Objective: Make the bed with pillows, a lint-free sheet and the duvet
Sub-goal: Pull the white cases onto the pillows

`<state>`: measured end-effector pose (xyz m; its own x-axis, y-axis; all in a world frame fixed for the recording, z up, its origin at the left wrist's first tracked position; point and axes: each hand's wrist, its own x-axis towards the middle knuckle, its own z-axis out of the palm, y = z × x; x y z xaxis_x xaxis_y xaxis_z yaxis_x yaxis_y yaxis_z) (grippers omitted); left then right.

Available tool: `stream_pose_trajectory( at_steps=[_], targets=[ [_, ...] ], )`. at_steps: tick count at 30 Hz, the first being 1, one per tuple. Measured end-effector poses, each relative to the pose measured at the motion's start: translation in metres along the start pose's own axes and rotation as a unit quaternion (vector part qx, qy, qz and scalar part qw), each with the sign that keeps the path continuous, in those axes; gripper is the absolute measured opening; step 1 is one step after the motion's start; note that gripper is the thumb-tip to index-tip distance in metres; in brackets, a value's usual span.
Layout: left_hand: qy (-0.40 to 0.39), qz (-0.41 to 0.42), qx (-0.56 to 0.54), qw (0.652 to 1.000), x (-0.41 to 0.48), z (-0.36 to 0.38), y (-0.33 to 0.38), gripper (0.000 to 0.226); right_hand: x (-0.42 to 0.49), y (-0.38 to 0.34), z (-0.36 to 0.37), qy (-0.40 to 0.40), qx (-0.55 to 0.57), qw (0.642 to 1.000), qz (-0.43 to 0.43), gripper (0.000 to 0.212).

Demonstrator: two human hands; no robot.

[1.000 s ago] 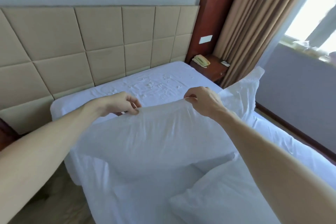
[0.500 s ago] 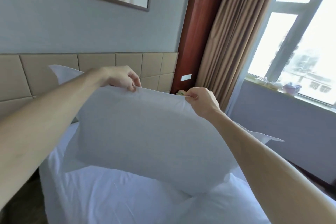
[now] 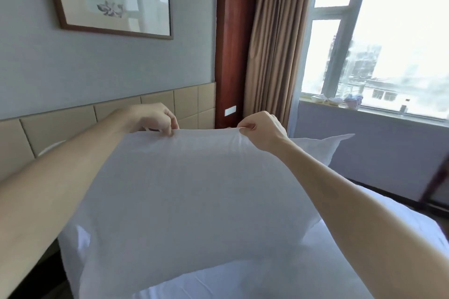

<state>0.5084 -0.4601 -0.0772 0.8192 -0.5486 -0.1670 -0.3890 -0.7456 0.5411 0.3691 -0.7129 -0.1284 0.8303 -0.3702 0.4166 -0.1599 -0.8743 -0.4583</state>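
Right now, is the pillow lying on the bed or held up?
Held up: left hand and right hand pinch the pillow by its top edge; bottom contact with the sheet: cannot tell.

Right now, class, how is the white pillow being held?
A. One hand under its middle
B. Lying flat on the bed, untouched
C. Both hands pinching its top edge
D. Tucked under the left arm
C: the left hand and the right hand each pinch the top edge of the pillow, which hangs below them.

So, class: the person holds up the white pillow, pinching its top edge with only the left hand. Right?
No: in the head view the left hand and right hand both pinch the white pillow by its top edge.
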Motion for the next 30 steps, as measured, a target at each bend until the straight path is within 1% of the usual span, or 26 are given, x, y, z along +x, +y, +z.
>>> stream_pose_trajectory(
  at_steps=[5,9,14,18,21,24,27,30],
  targets=[
    [-0.006,0.035,0.003,0.999,-0.038,-0.028,-0.027,0.024,-0.037,-0.052,-0.02,0.006,0.016,1.0,0.0,0.017],
    [-0.042,0.081,0.01,0.996,-0.068,-0.033,-0.038,0.024,-0.088,-0.082,-0.034,0.0,0.034,0.999,0.042,0.016],
    [-0.073,0.161,0.043,0.983,-0.093,-0.007,-0.024,0.024,-0.165,-0.082,-0.04,0.013,0.033,0.991,0.128,0.014],
    [-0.11,0.226,0.069,0.965,-0.102,0.035,-0.006,0.026,-0.228,-0.069,-0.047,0.023,0.04,0.975,0.219,0.013],
    [-0.14,0.257,0.086,0.952,-0.109,0.072,0.008,0.024,-0.27,-0.06,-0.054,0.015,0.045,0.956,0.289,0.014],
    [-0.172,0.269,0.093,0.943,-0.113,0.112,0.019,0.022,-0.304,-0.042,-0.062,0.011,0.094,0.922,0.376,0.01],
    [-0.23,0.281,0.093,0.927,-0.108,0.159,0.03,0.023,-0.331,-0.016,-0.071,-0.033,0.12,0.879,0.46,0.015],
    [-0.254,0.287,0.107,0.917,-0.102,0.207,0.046,0.022,-0.353,0.016,-0.078,-0.065,0.115,0.849,0.511,0.021]
  ],
)
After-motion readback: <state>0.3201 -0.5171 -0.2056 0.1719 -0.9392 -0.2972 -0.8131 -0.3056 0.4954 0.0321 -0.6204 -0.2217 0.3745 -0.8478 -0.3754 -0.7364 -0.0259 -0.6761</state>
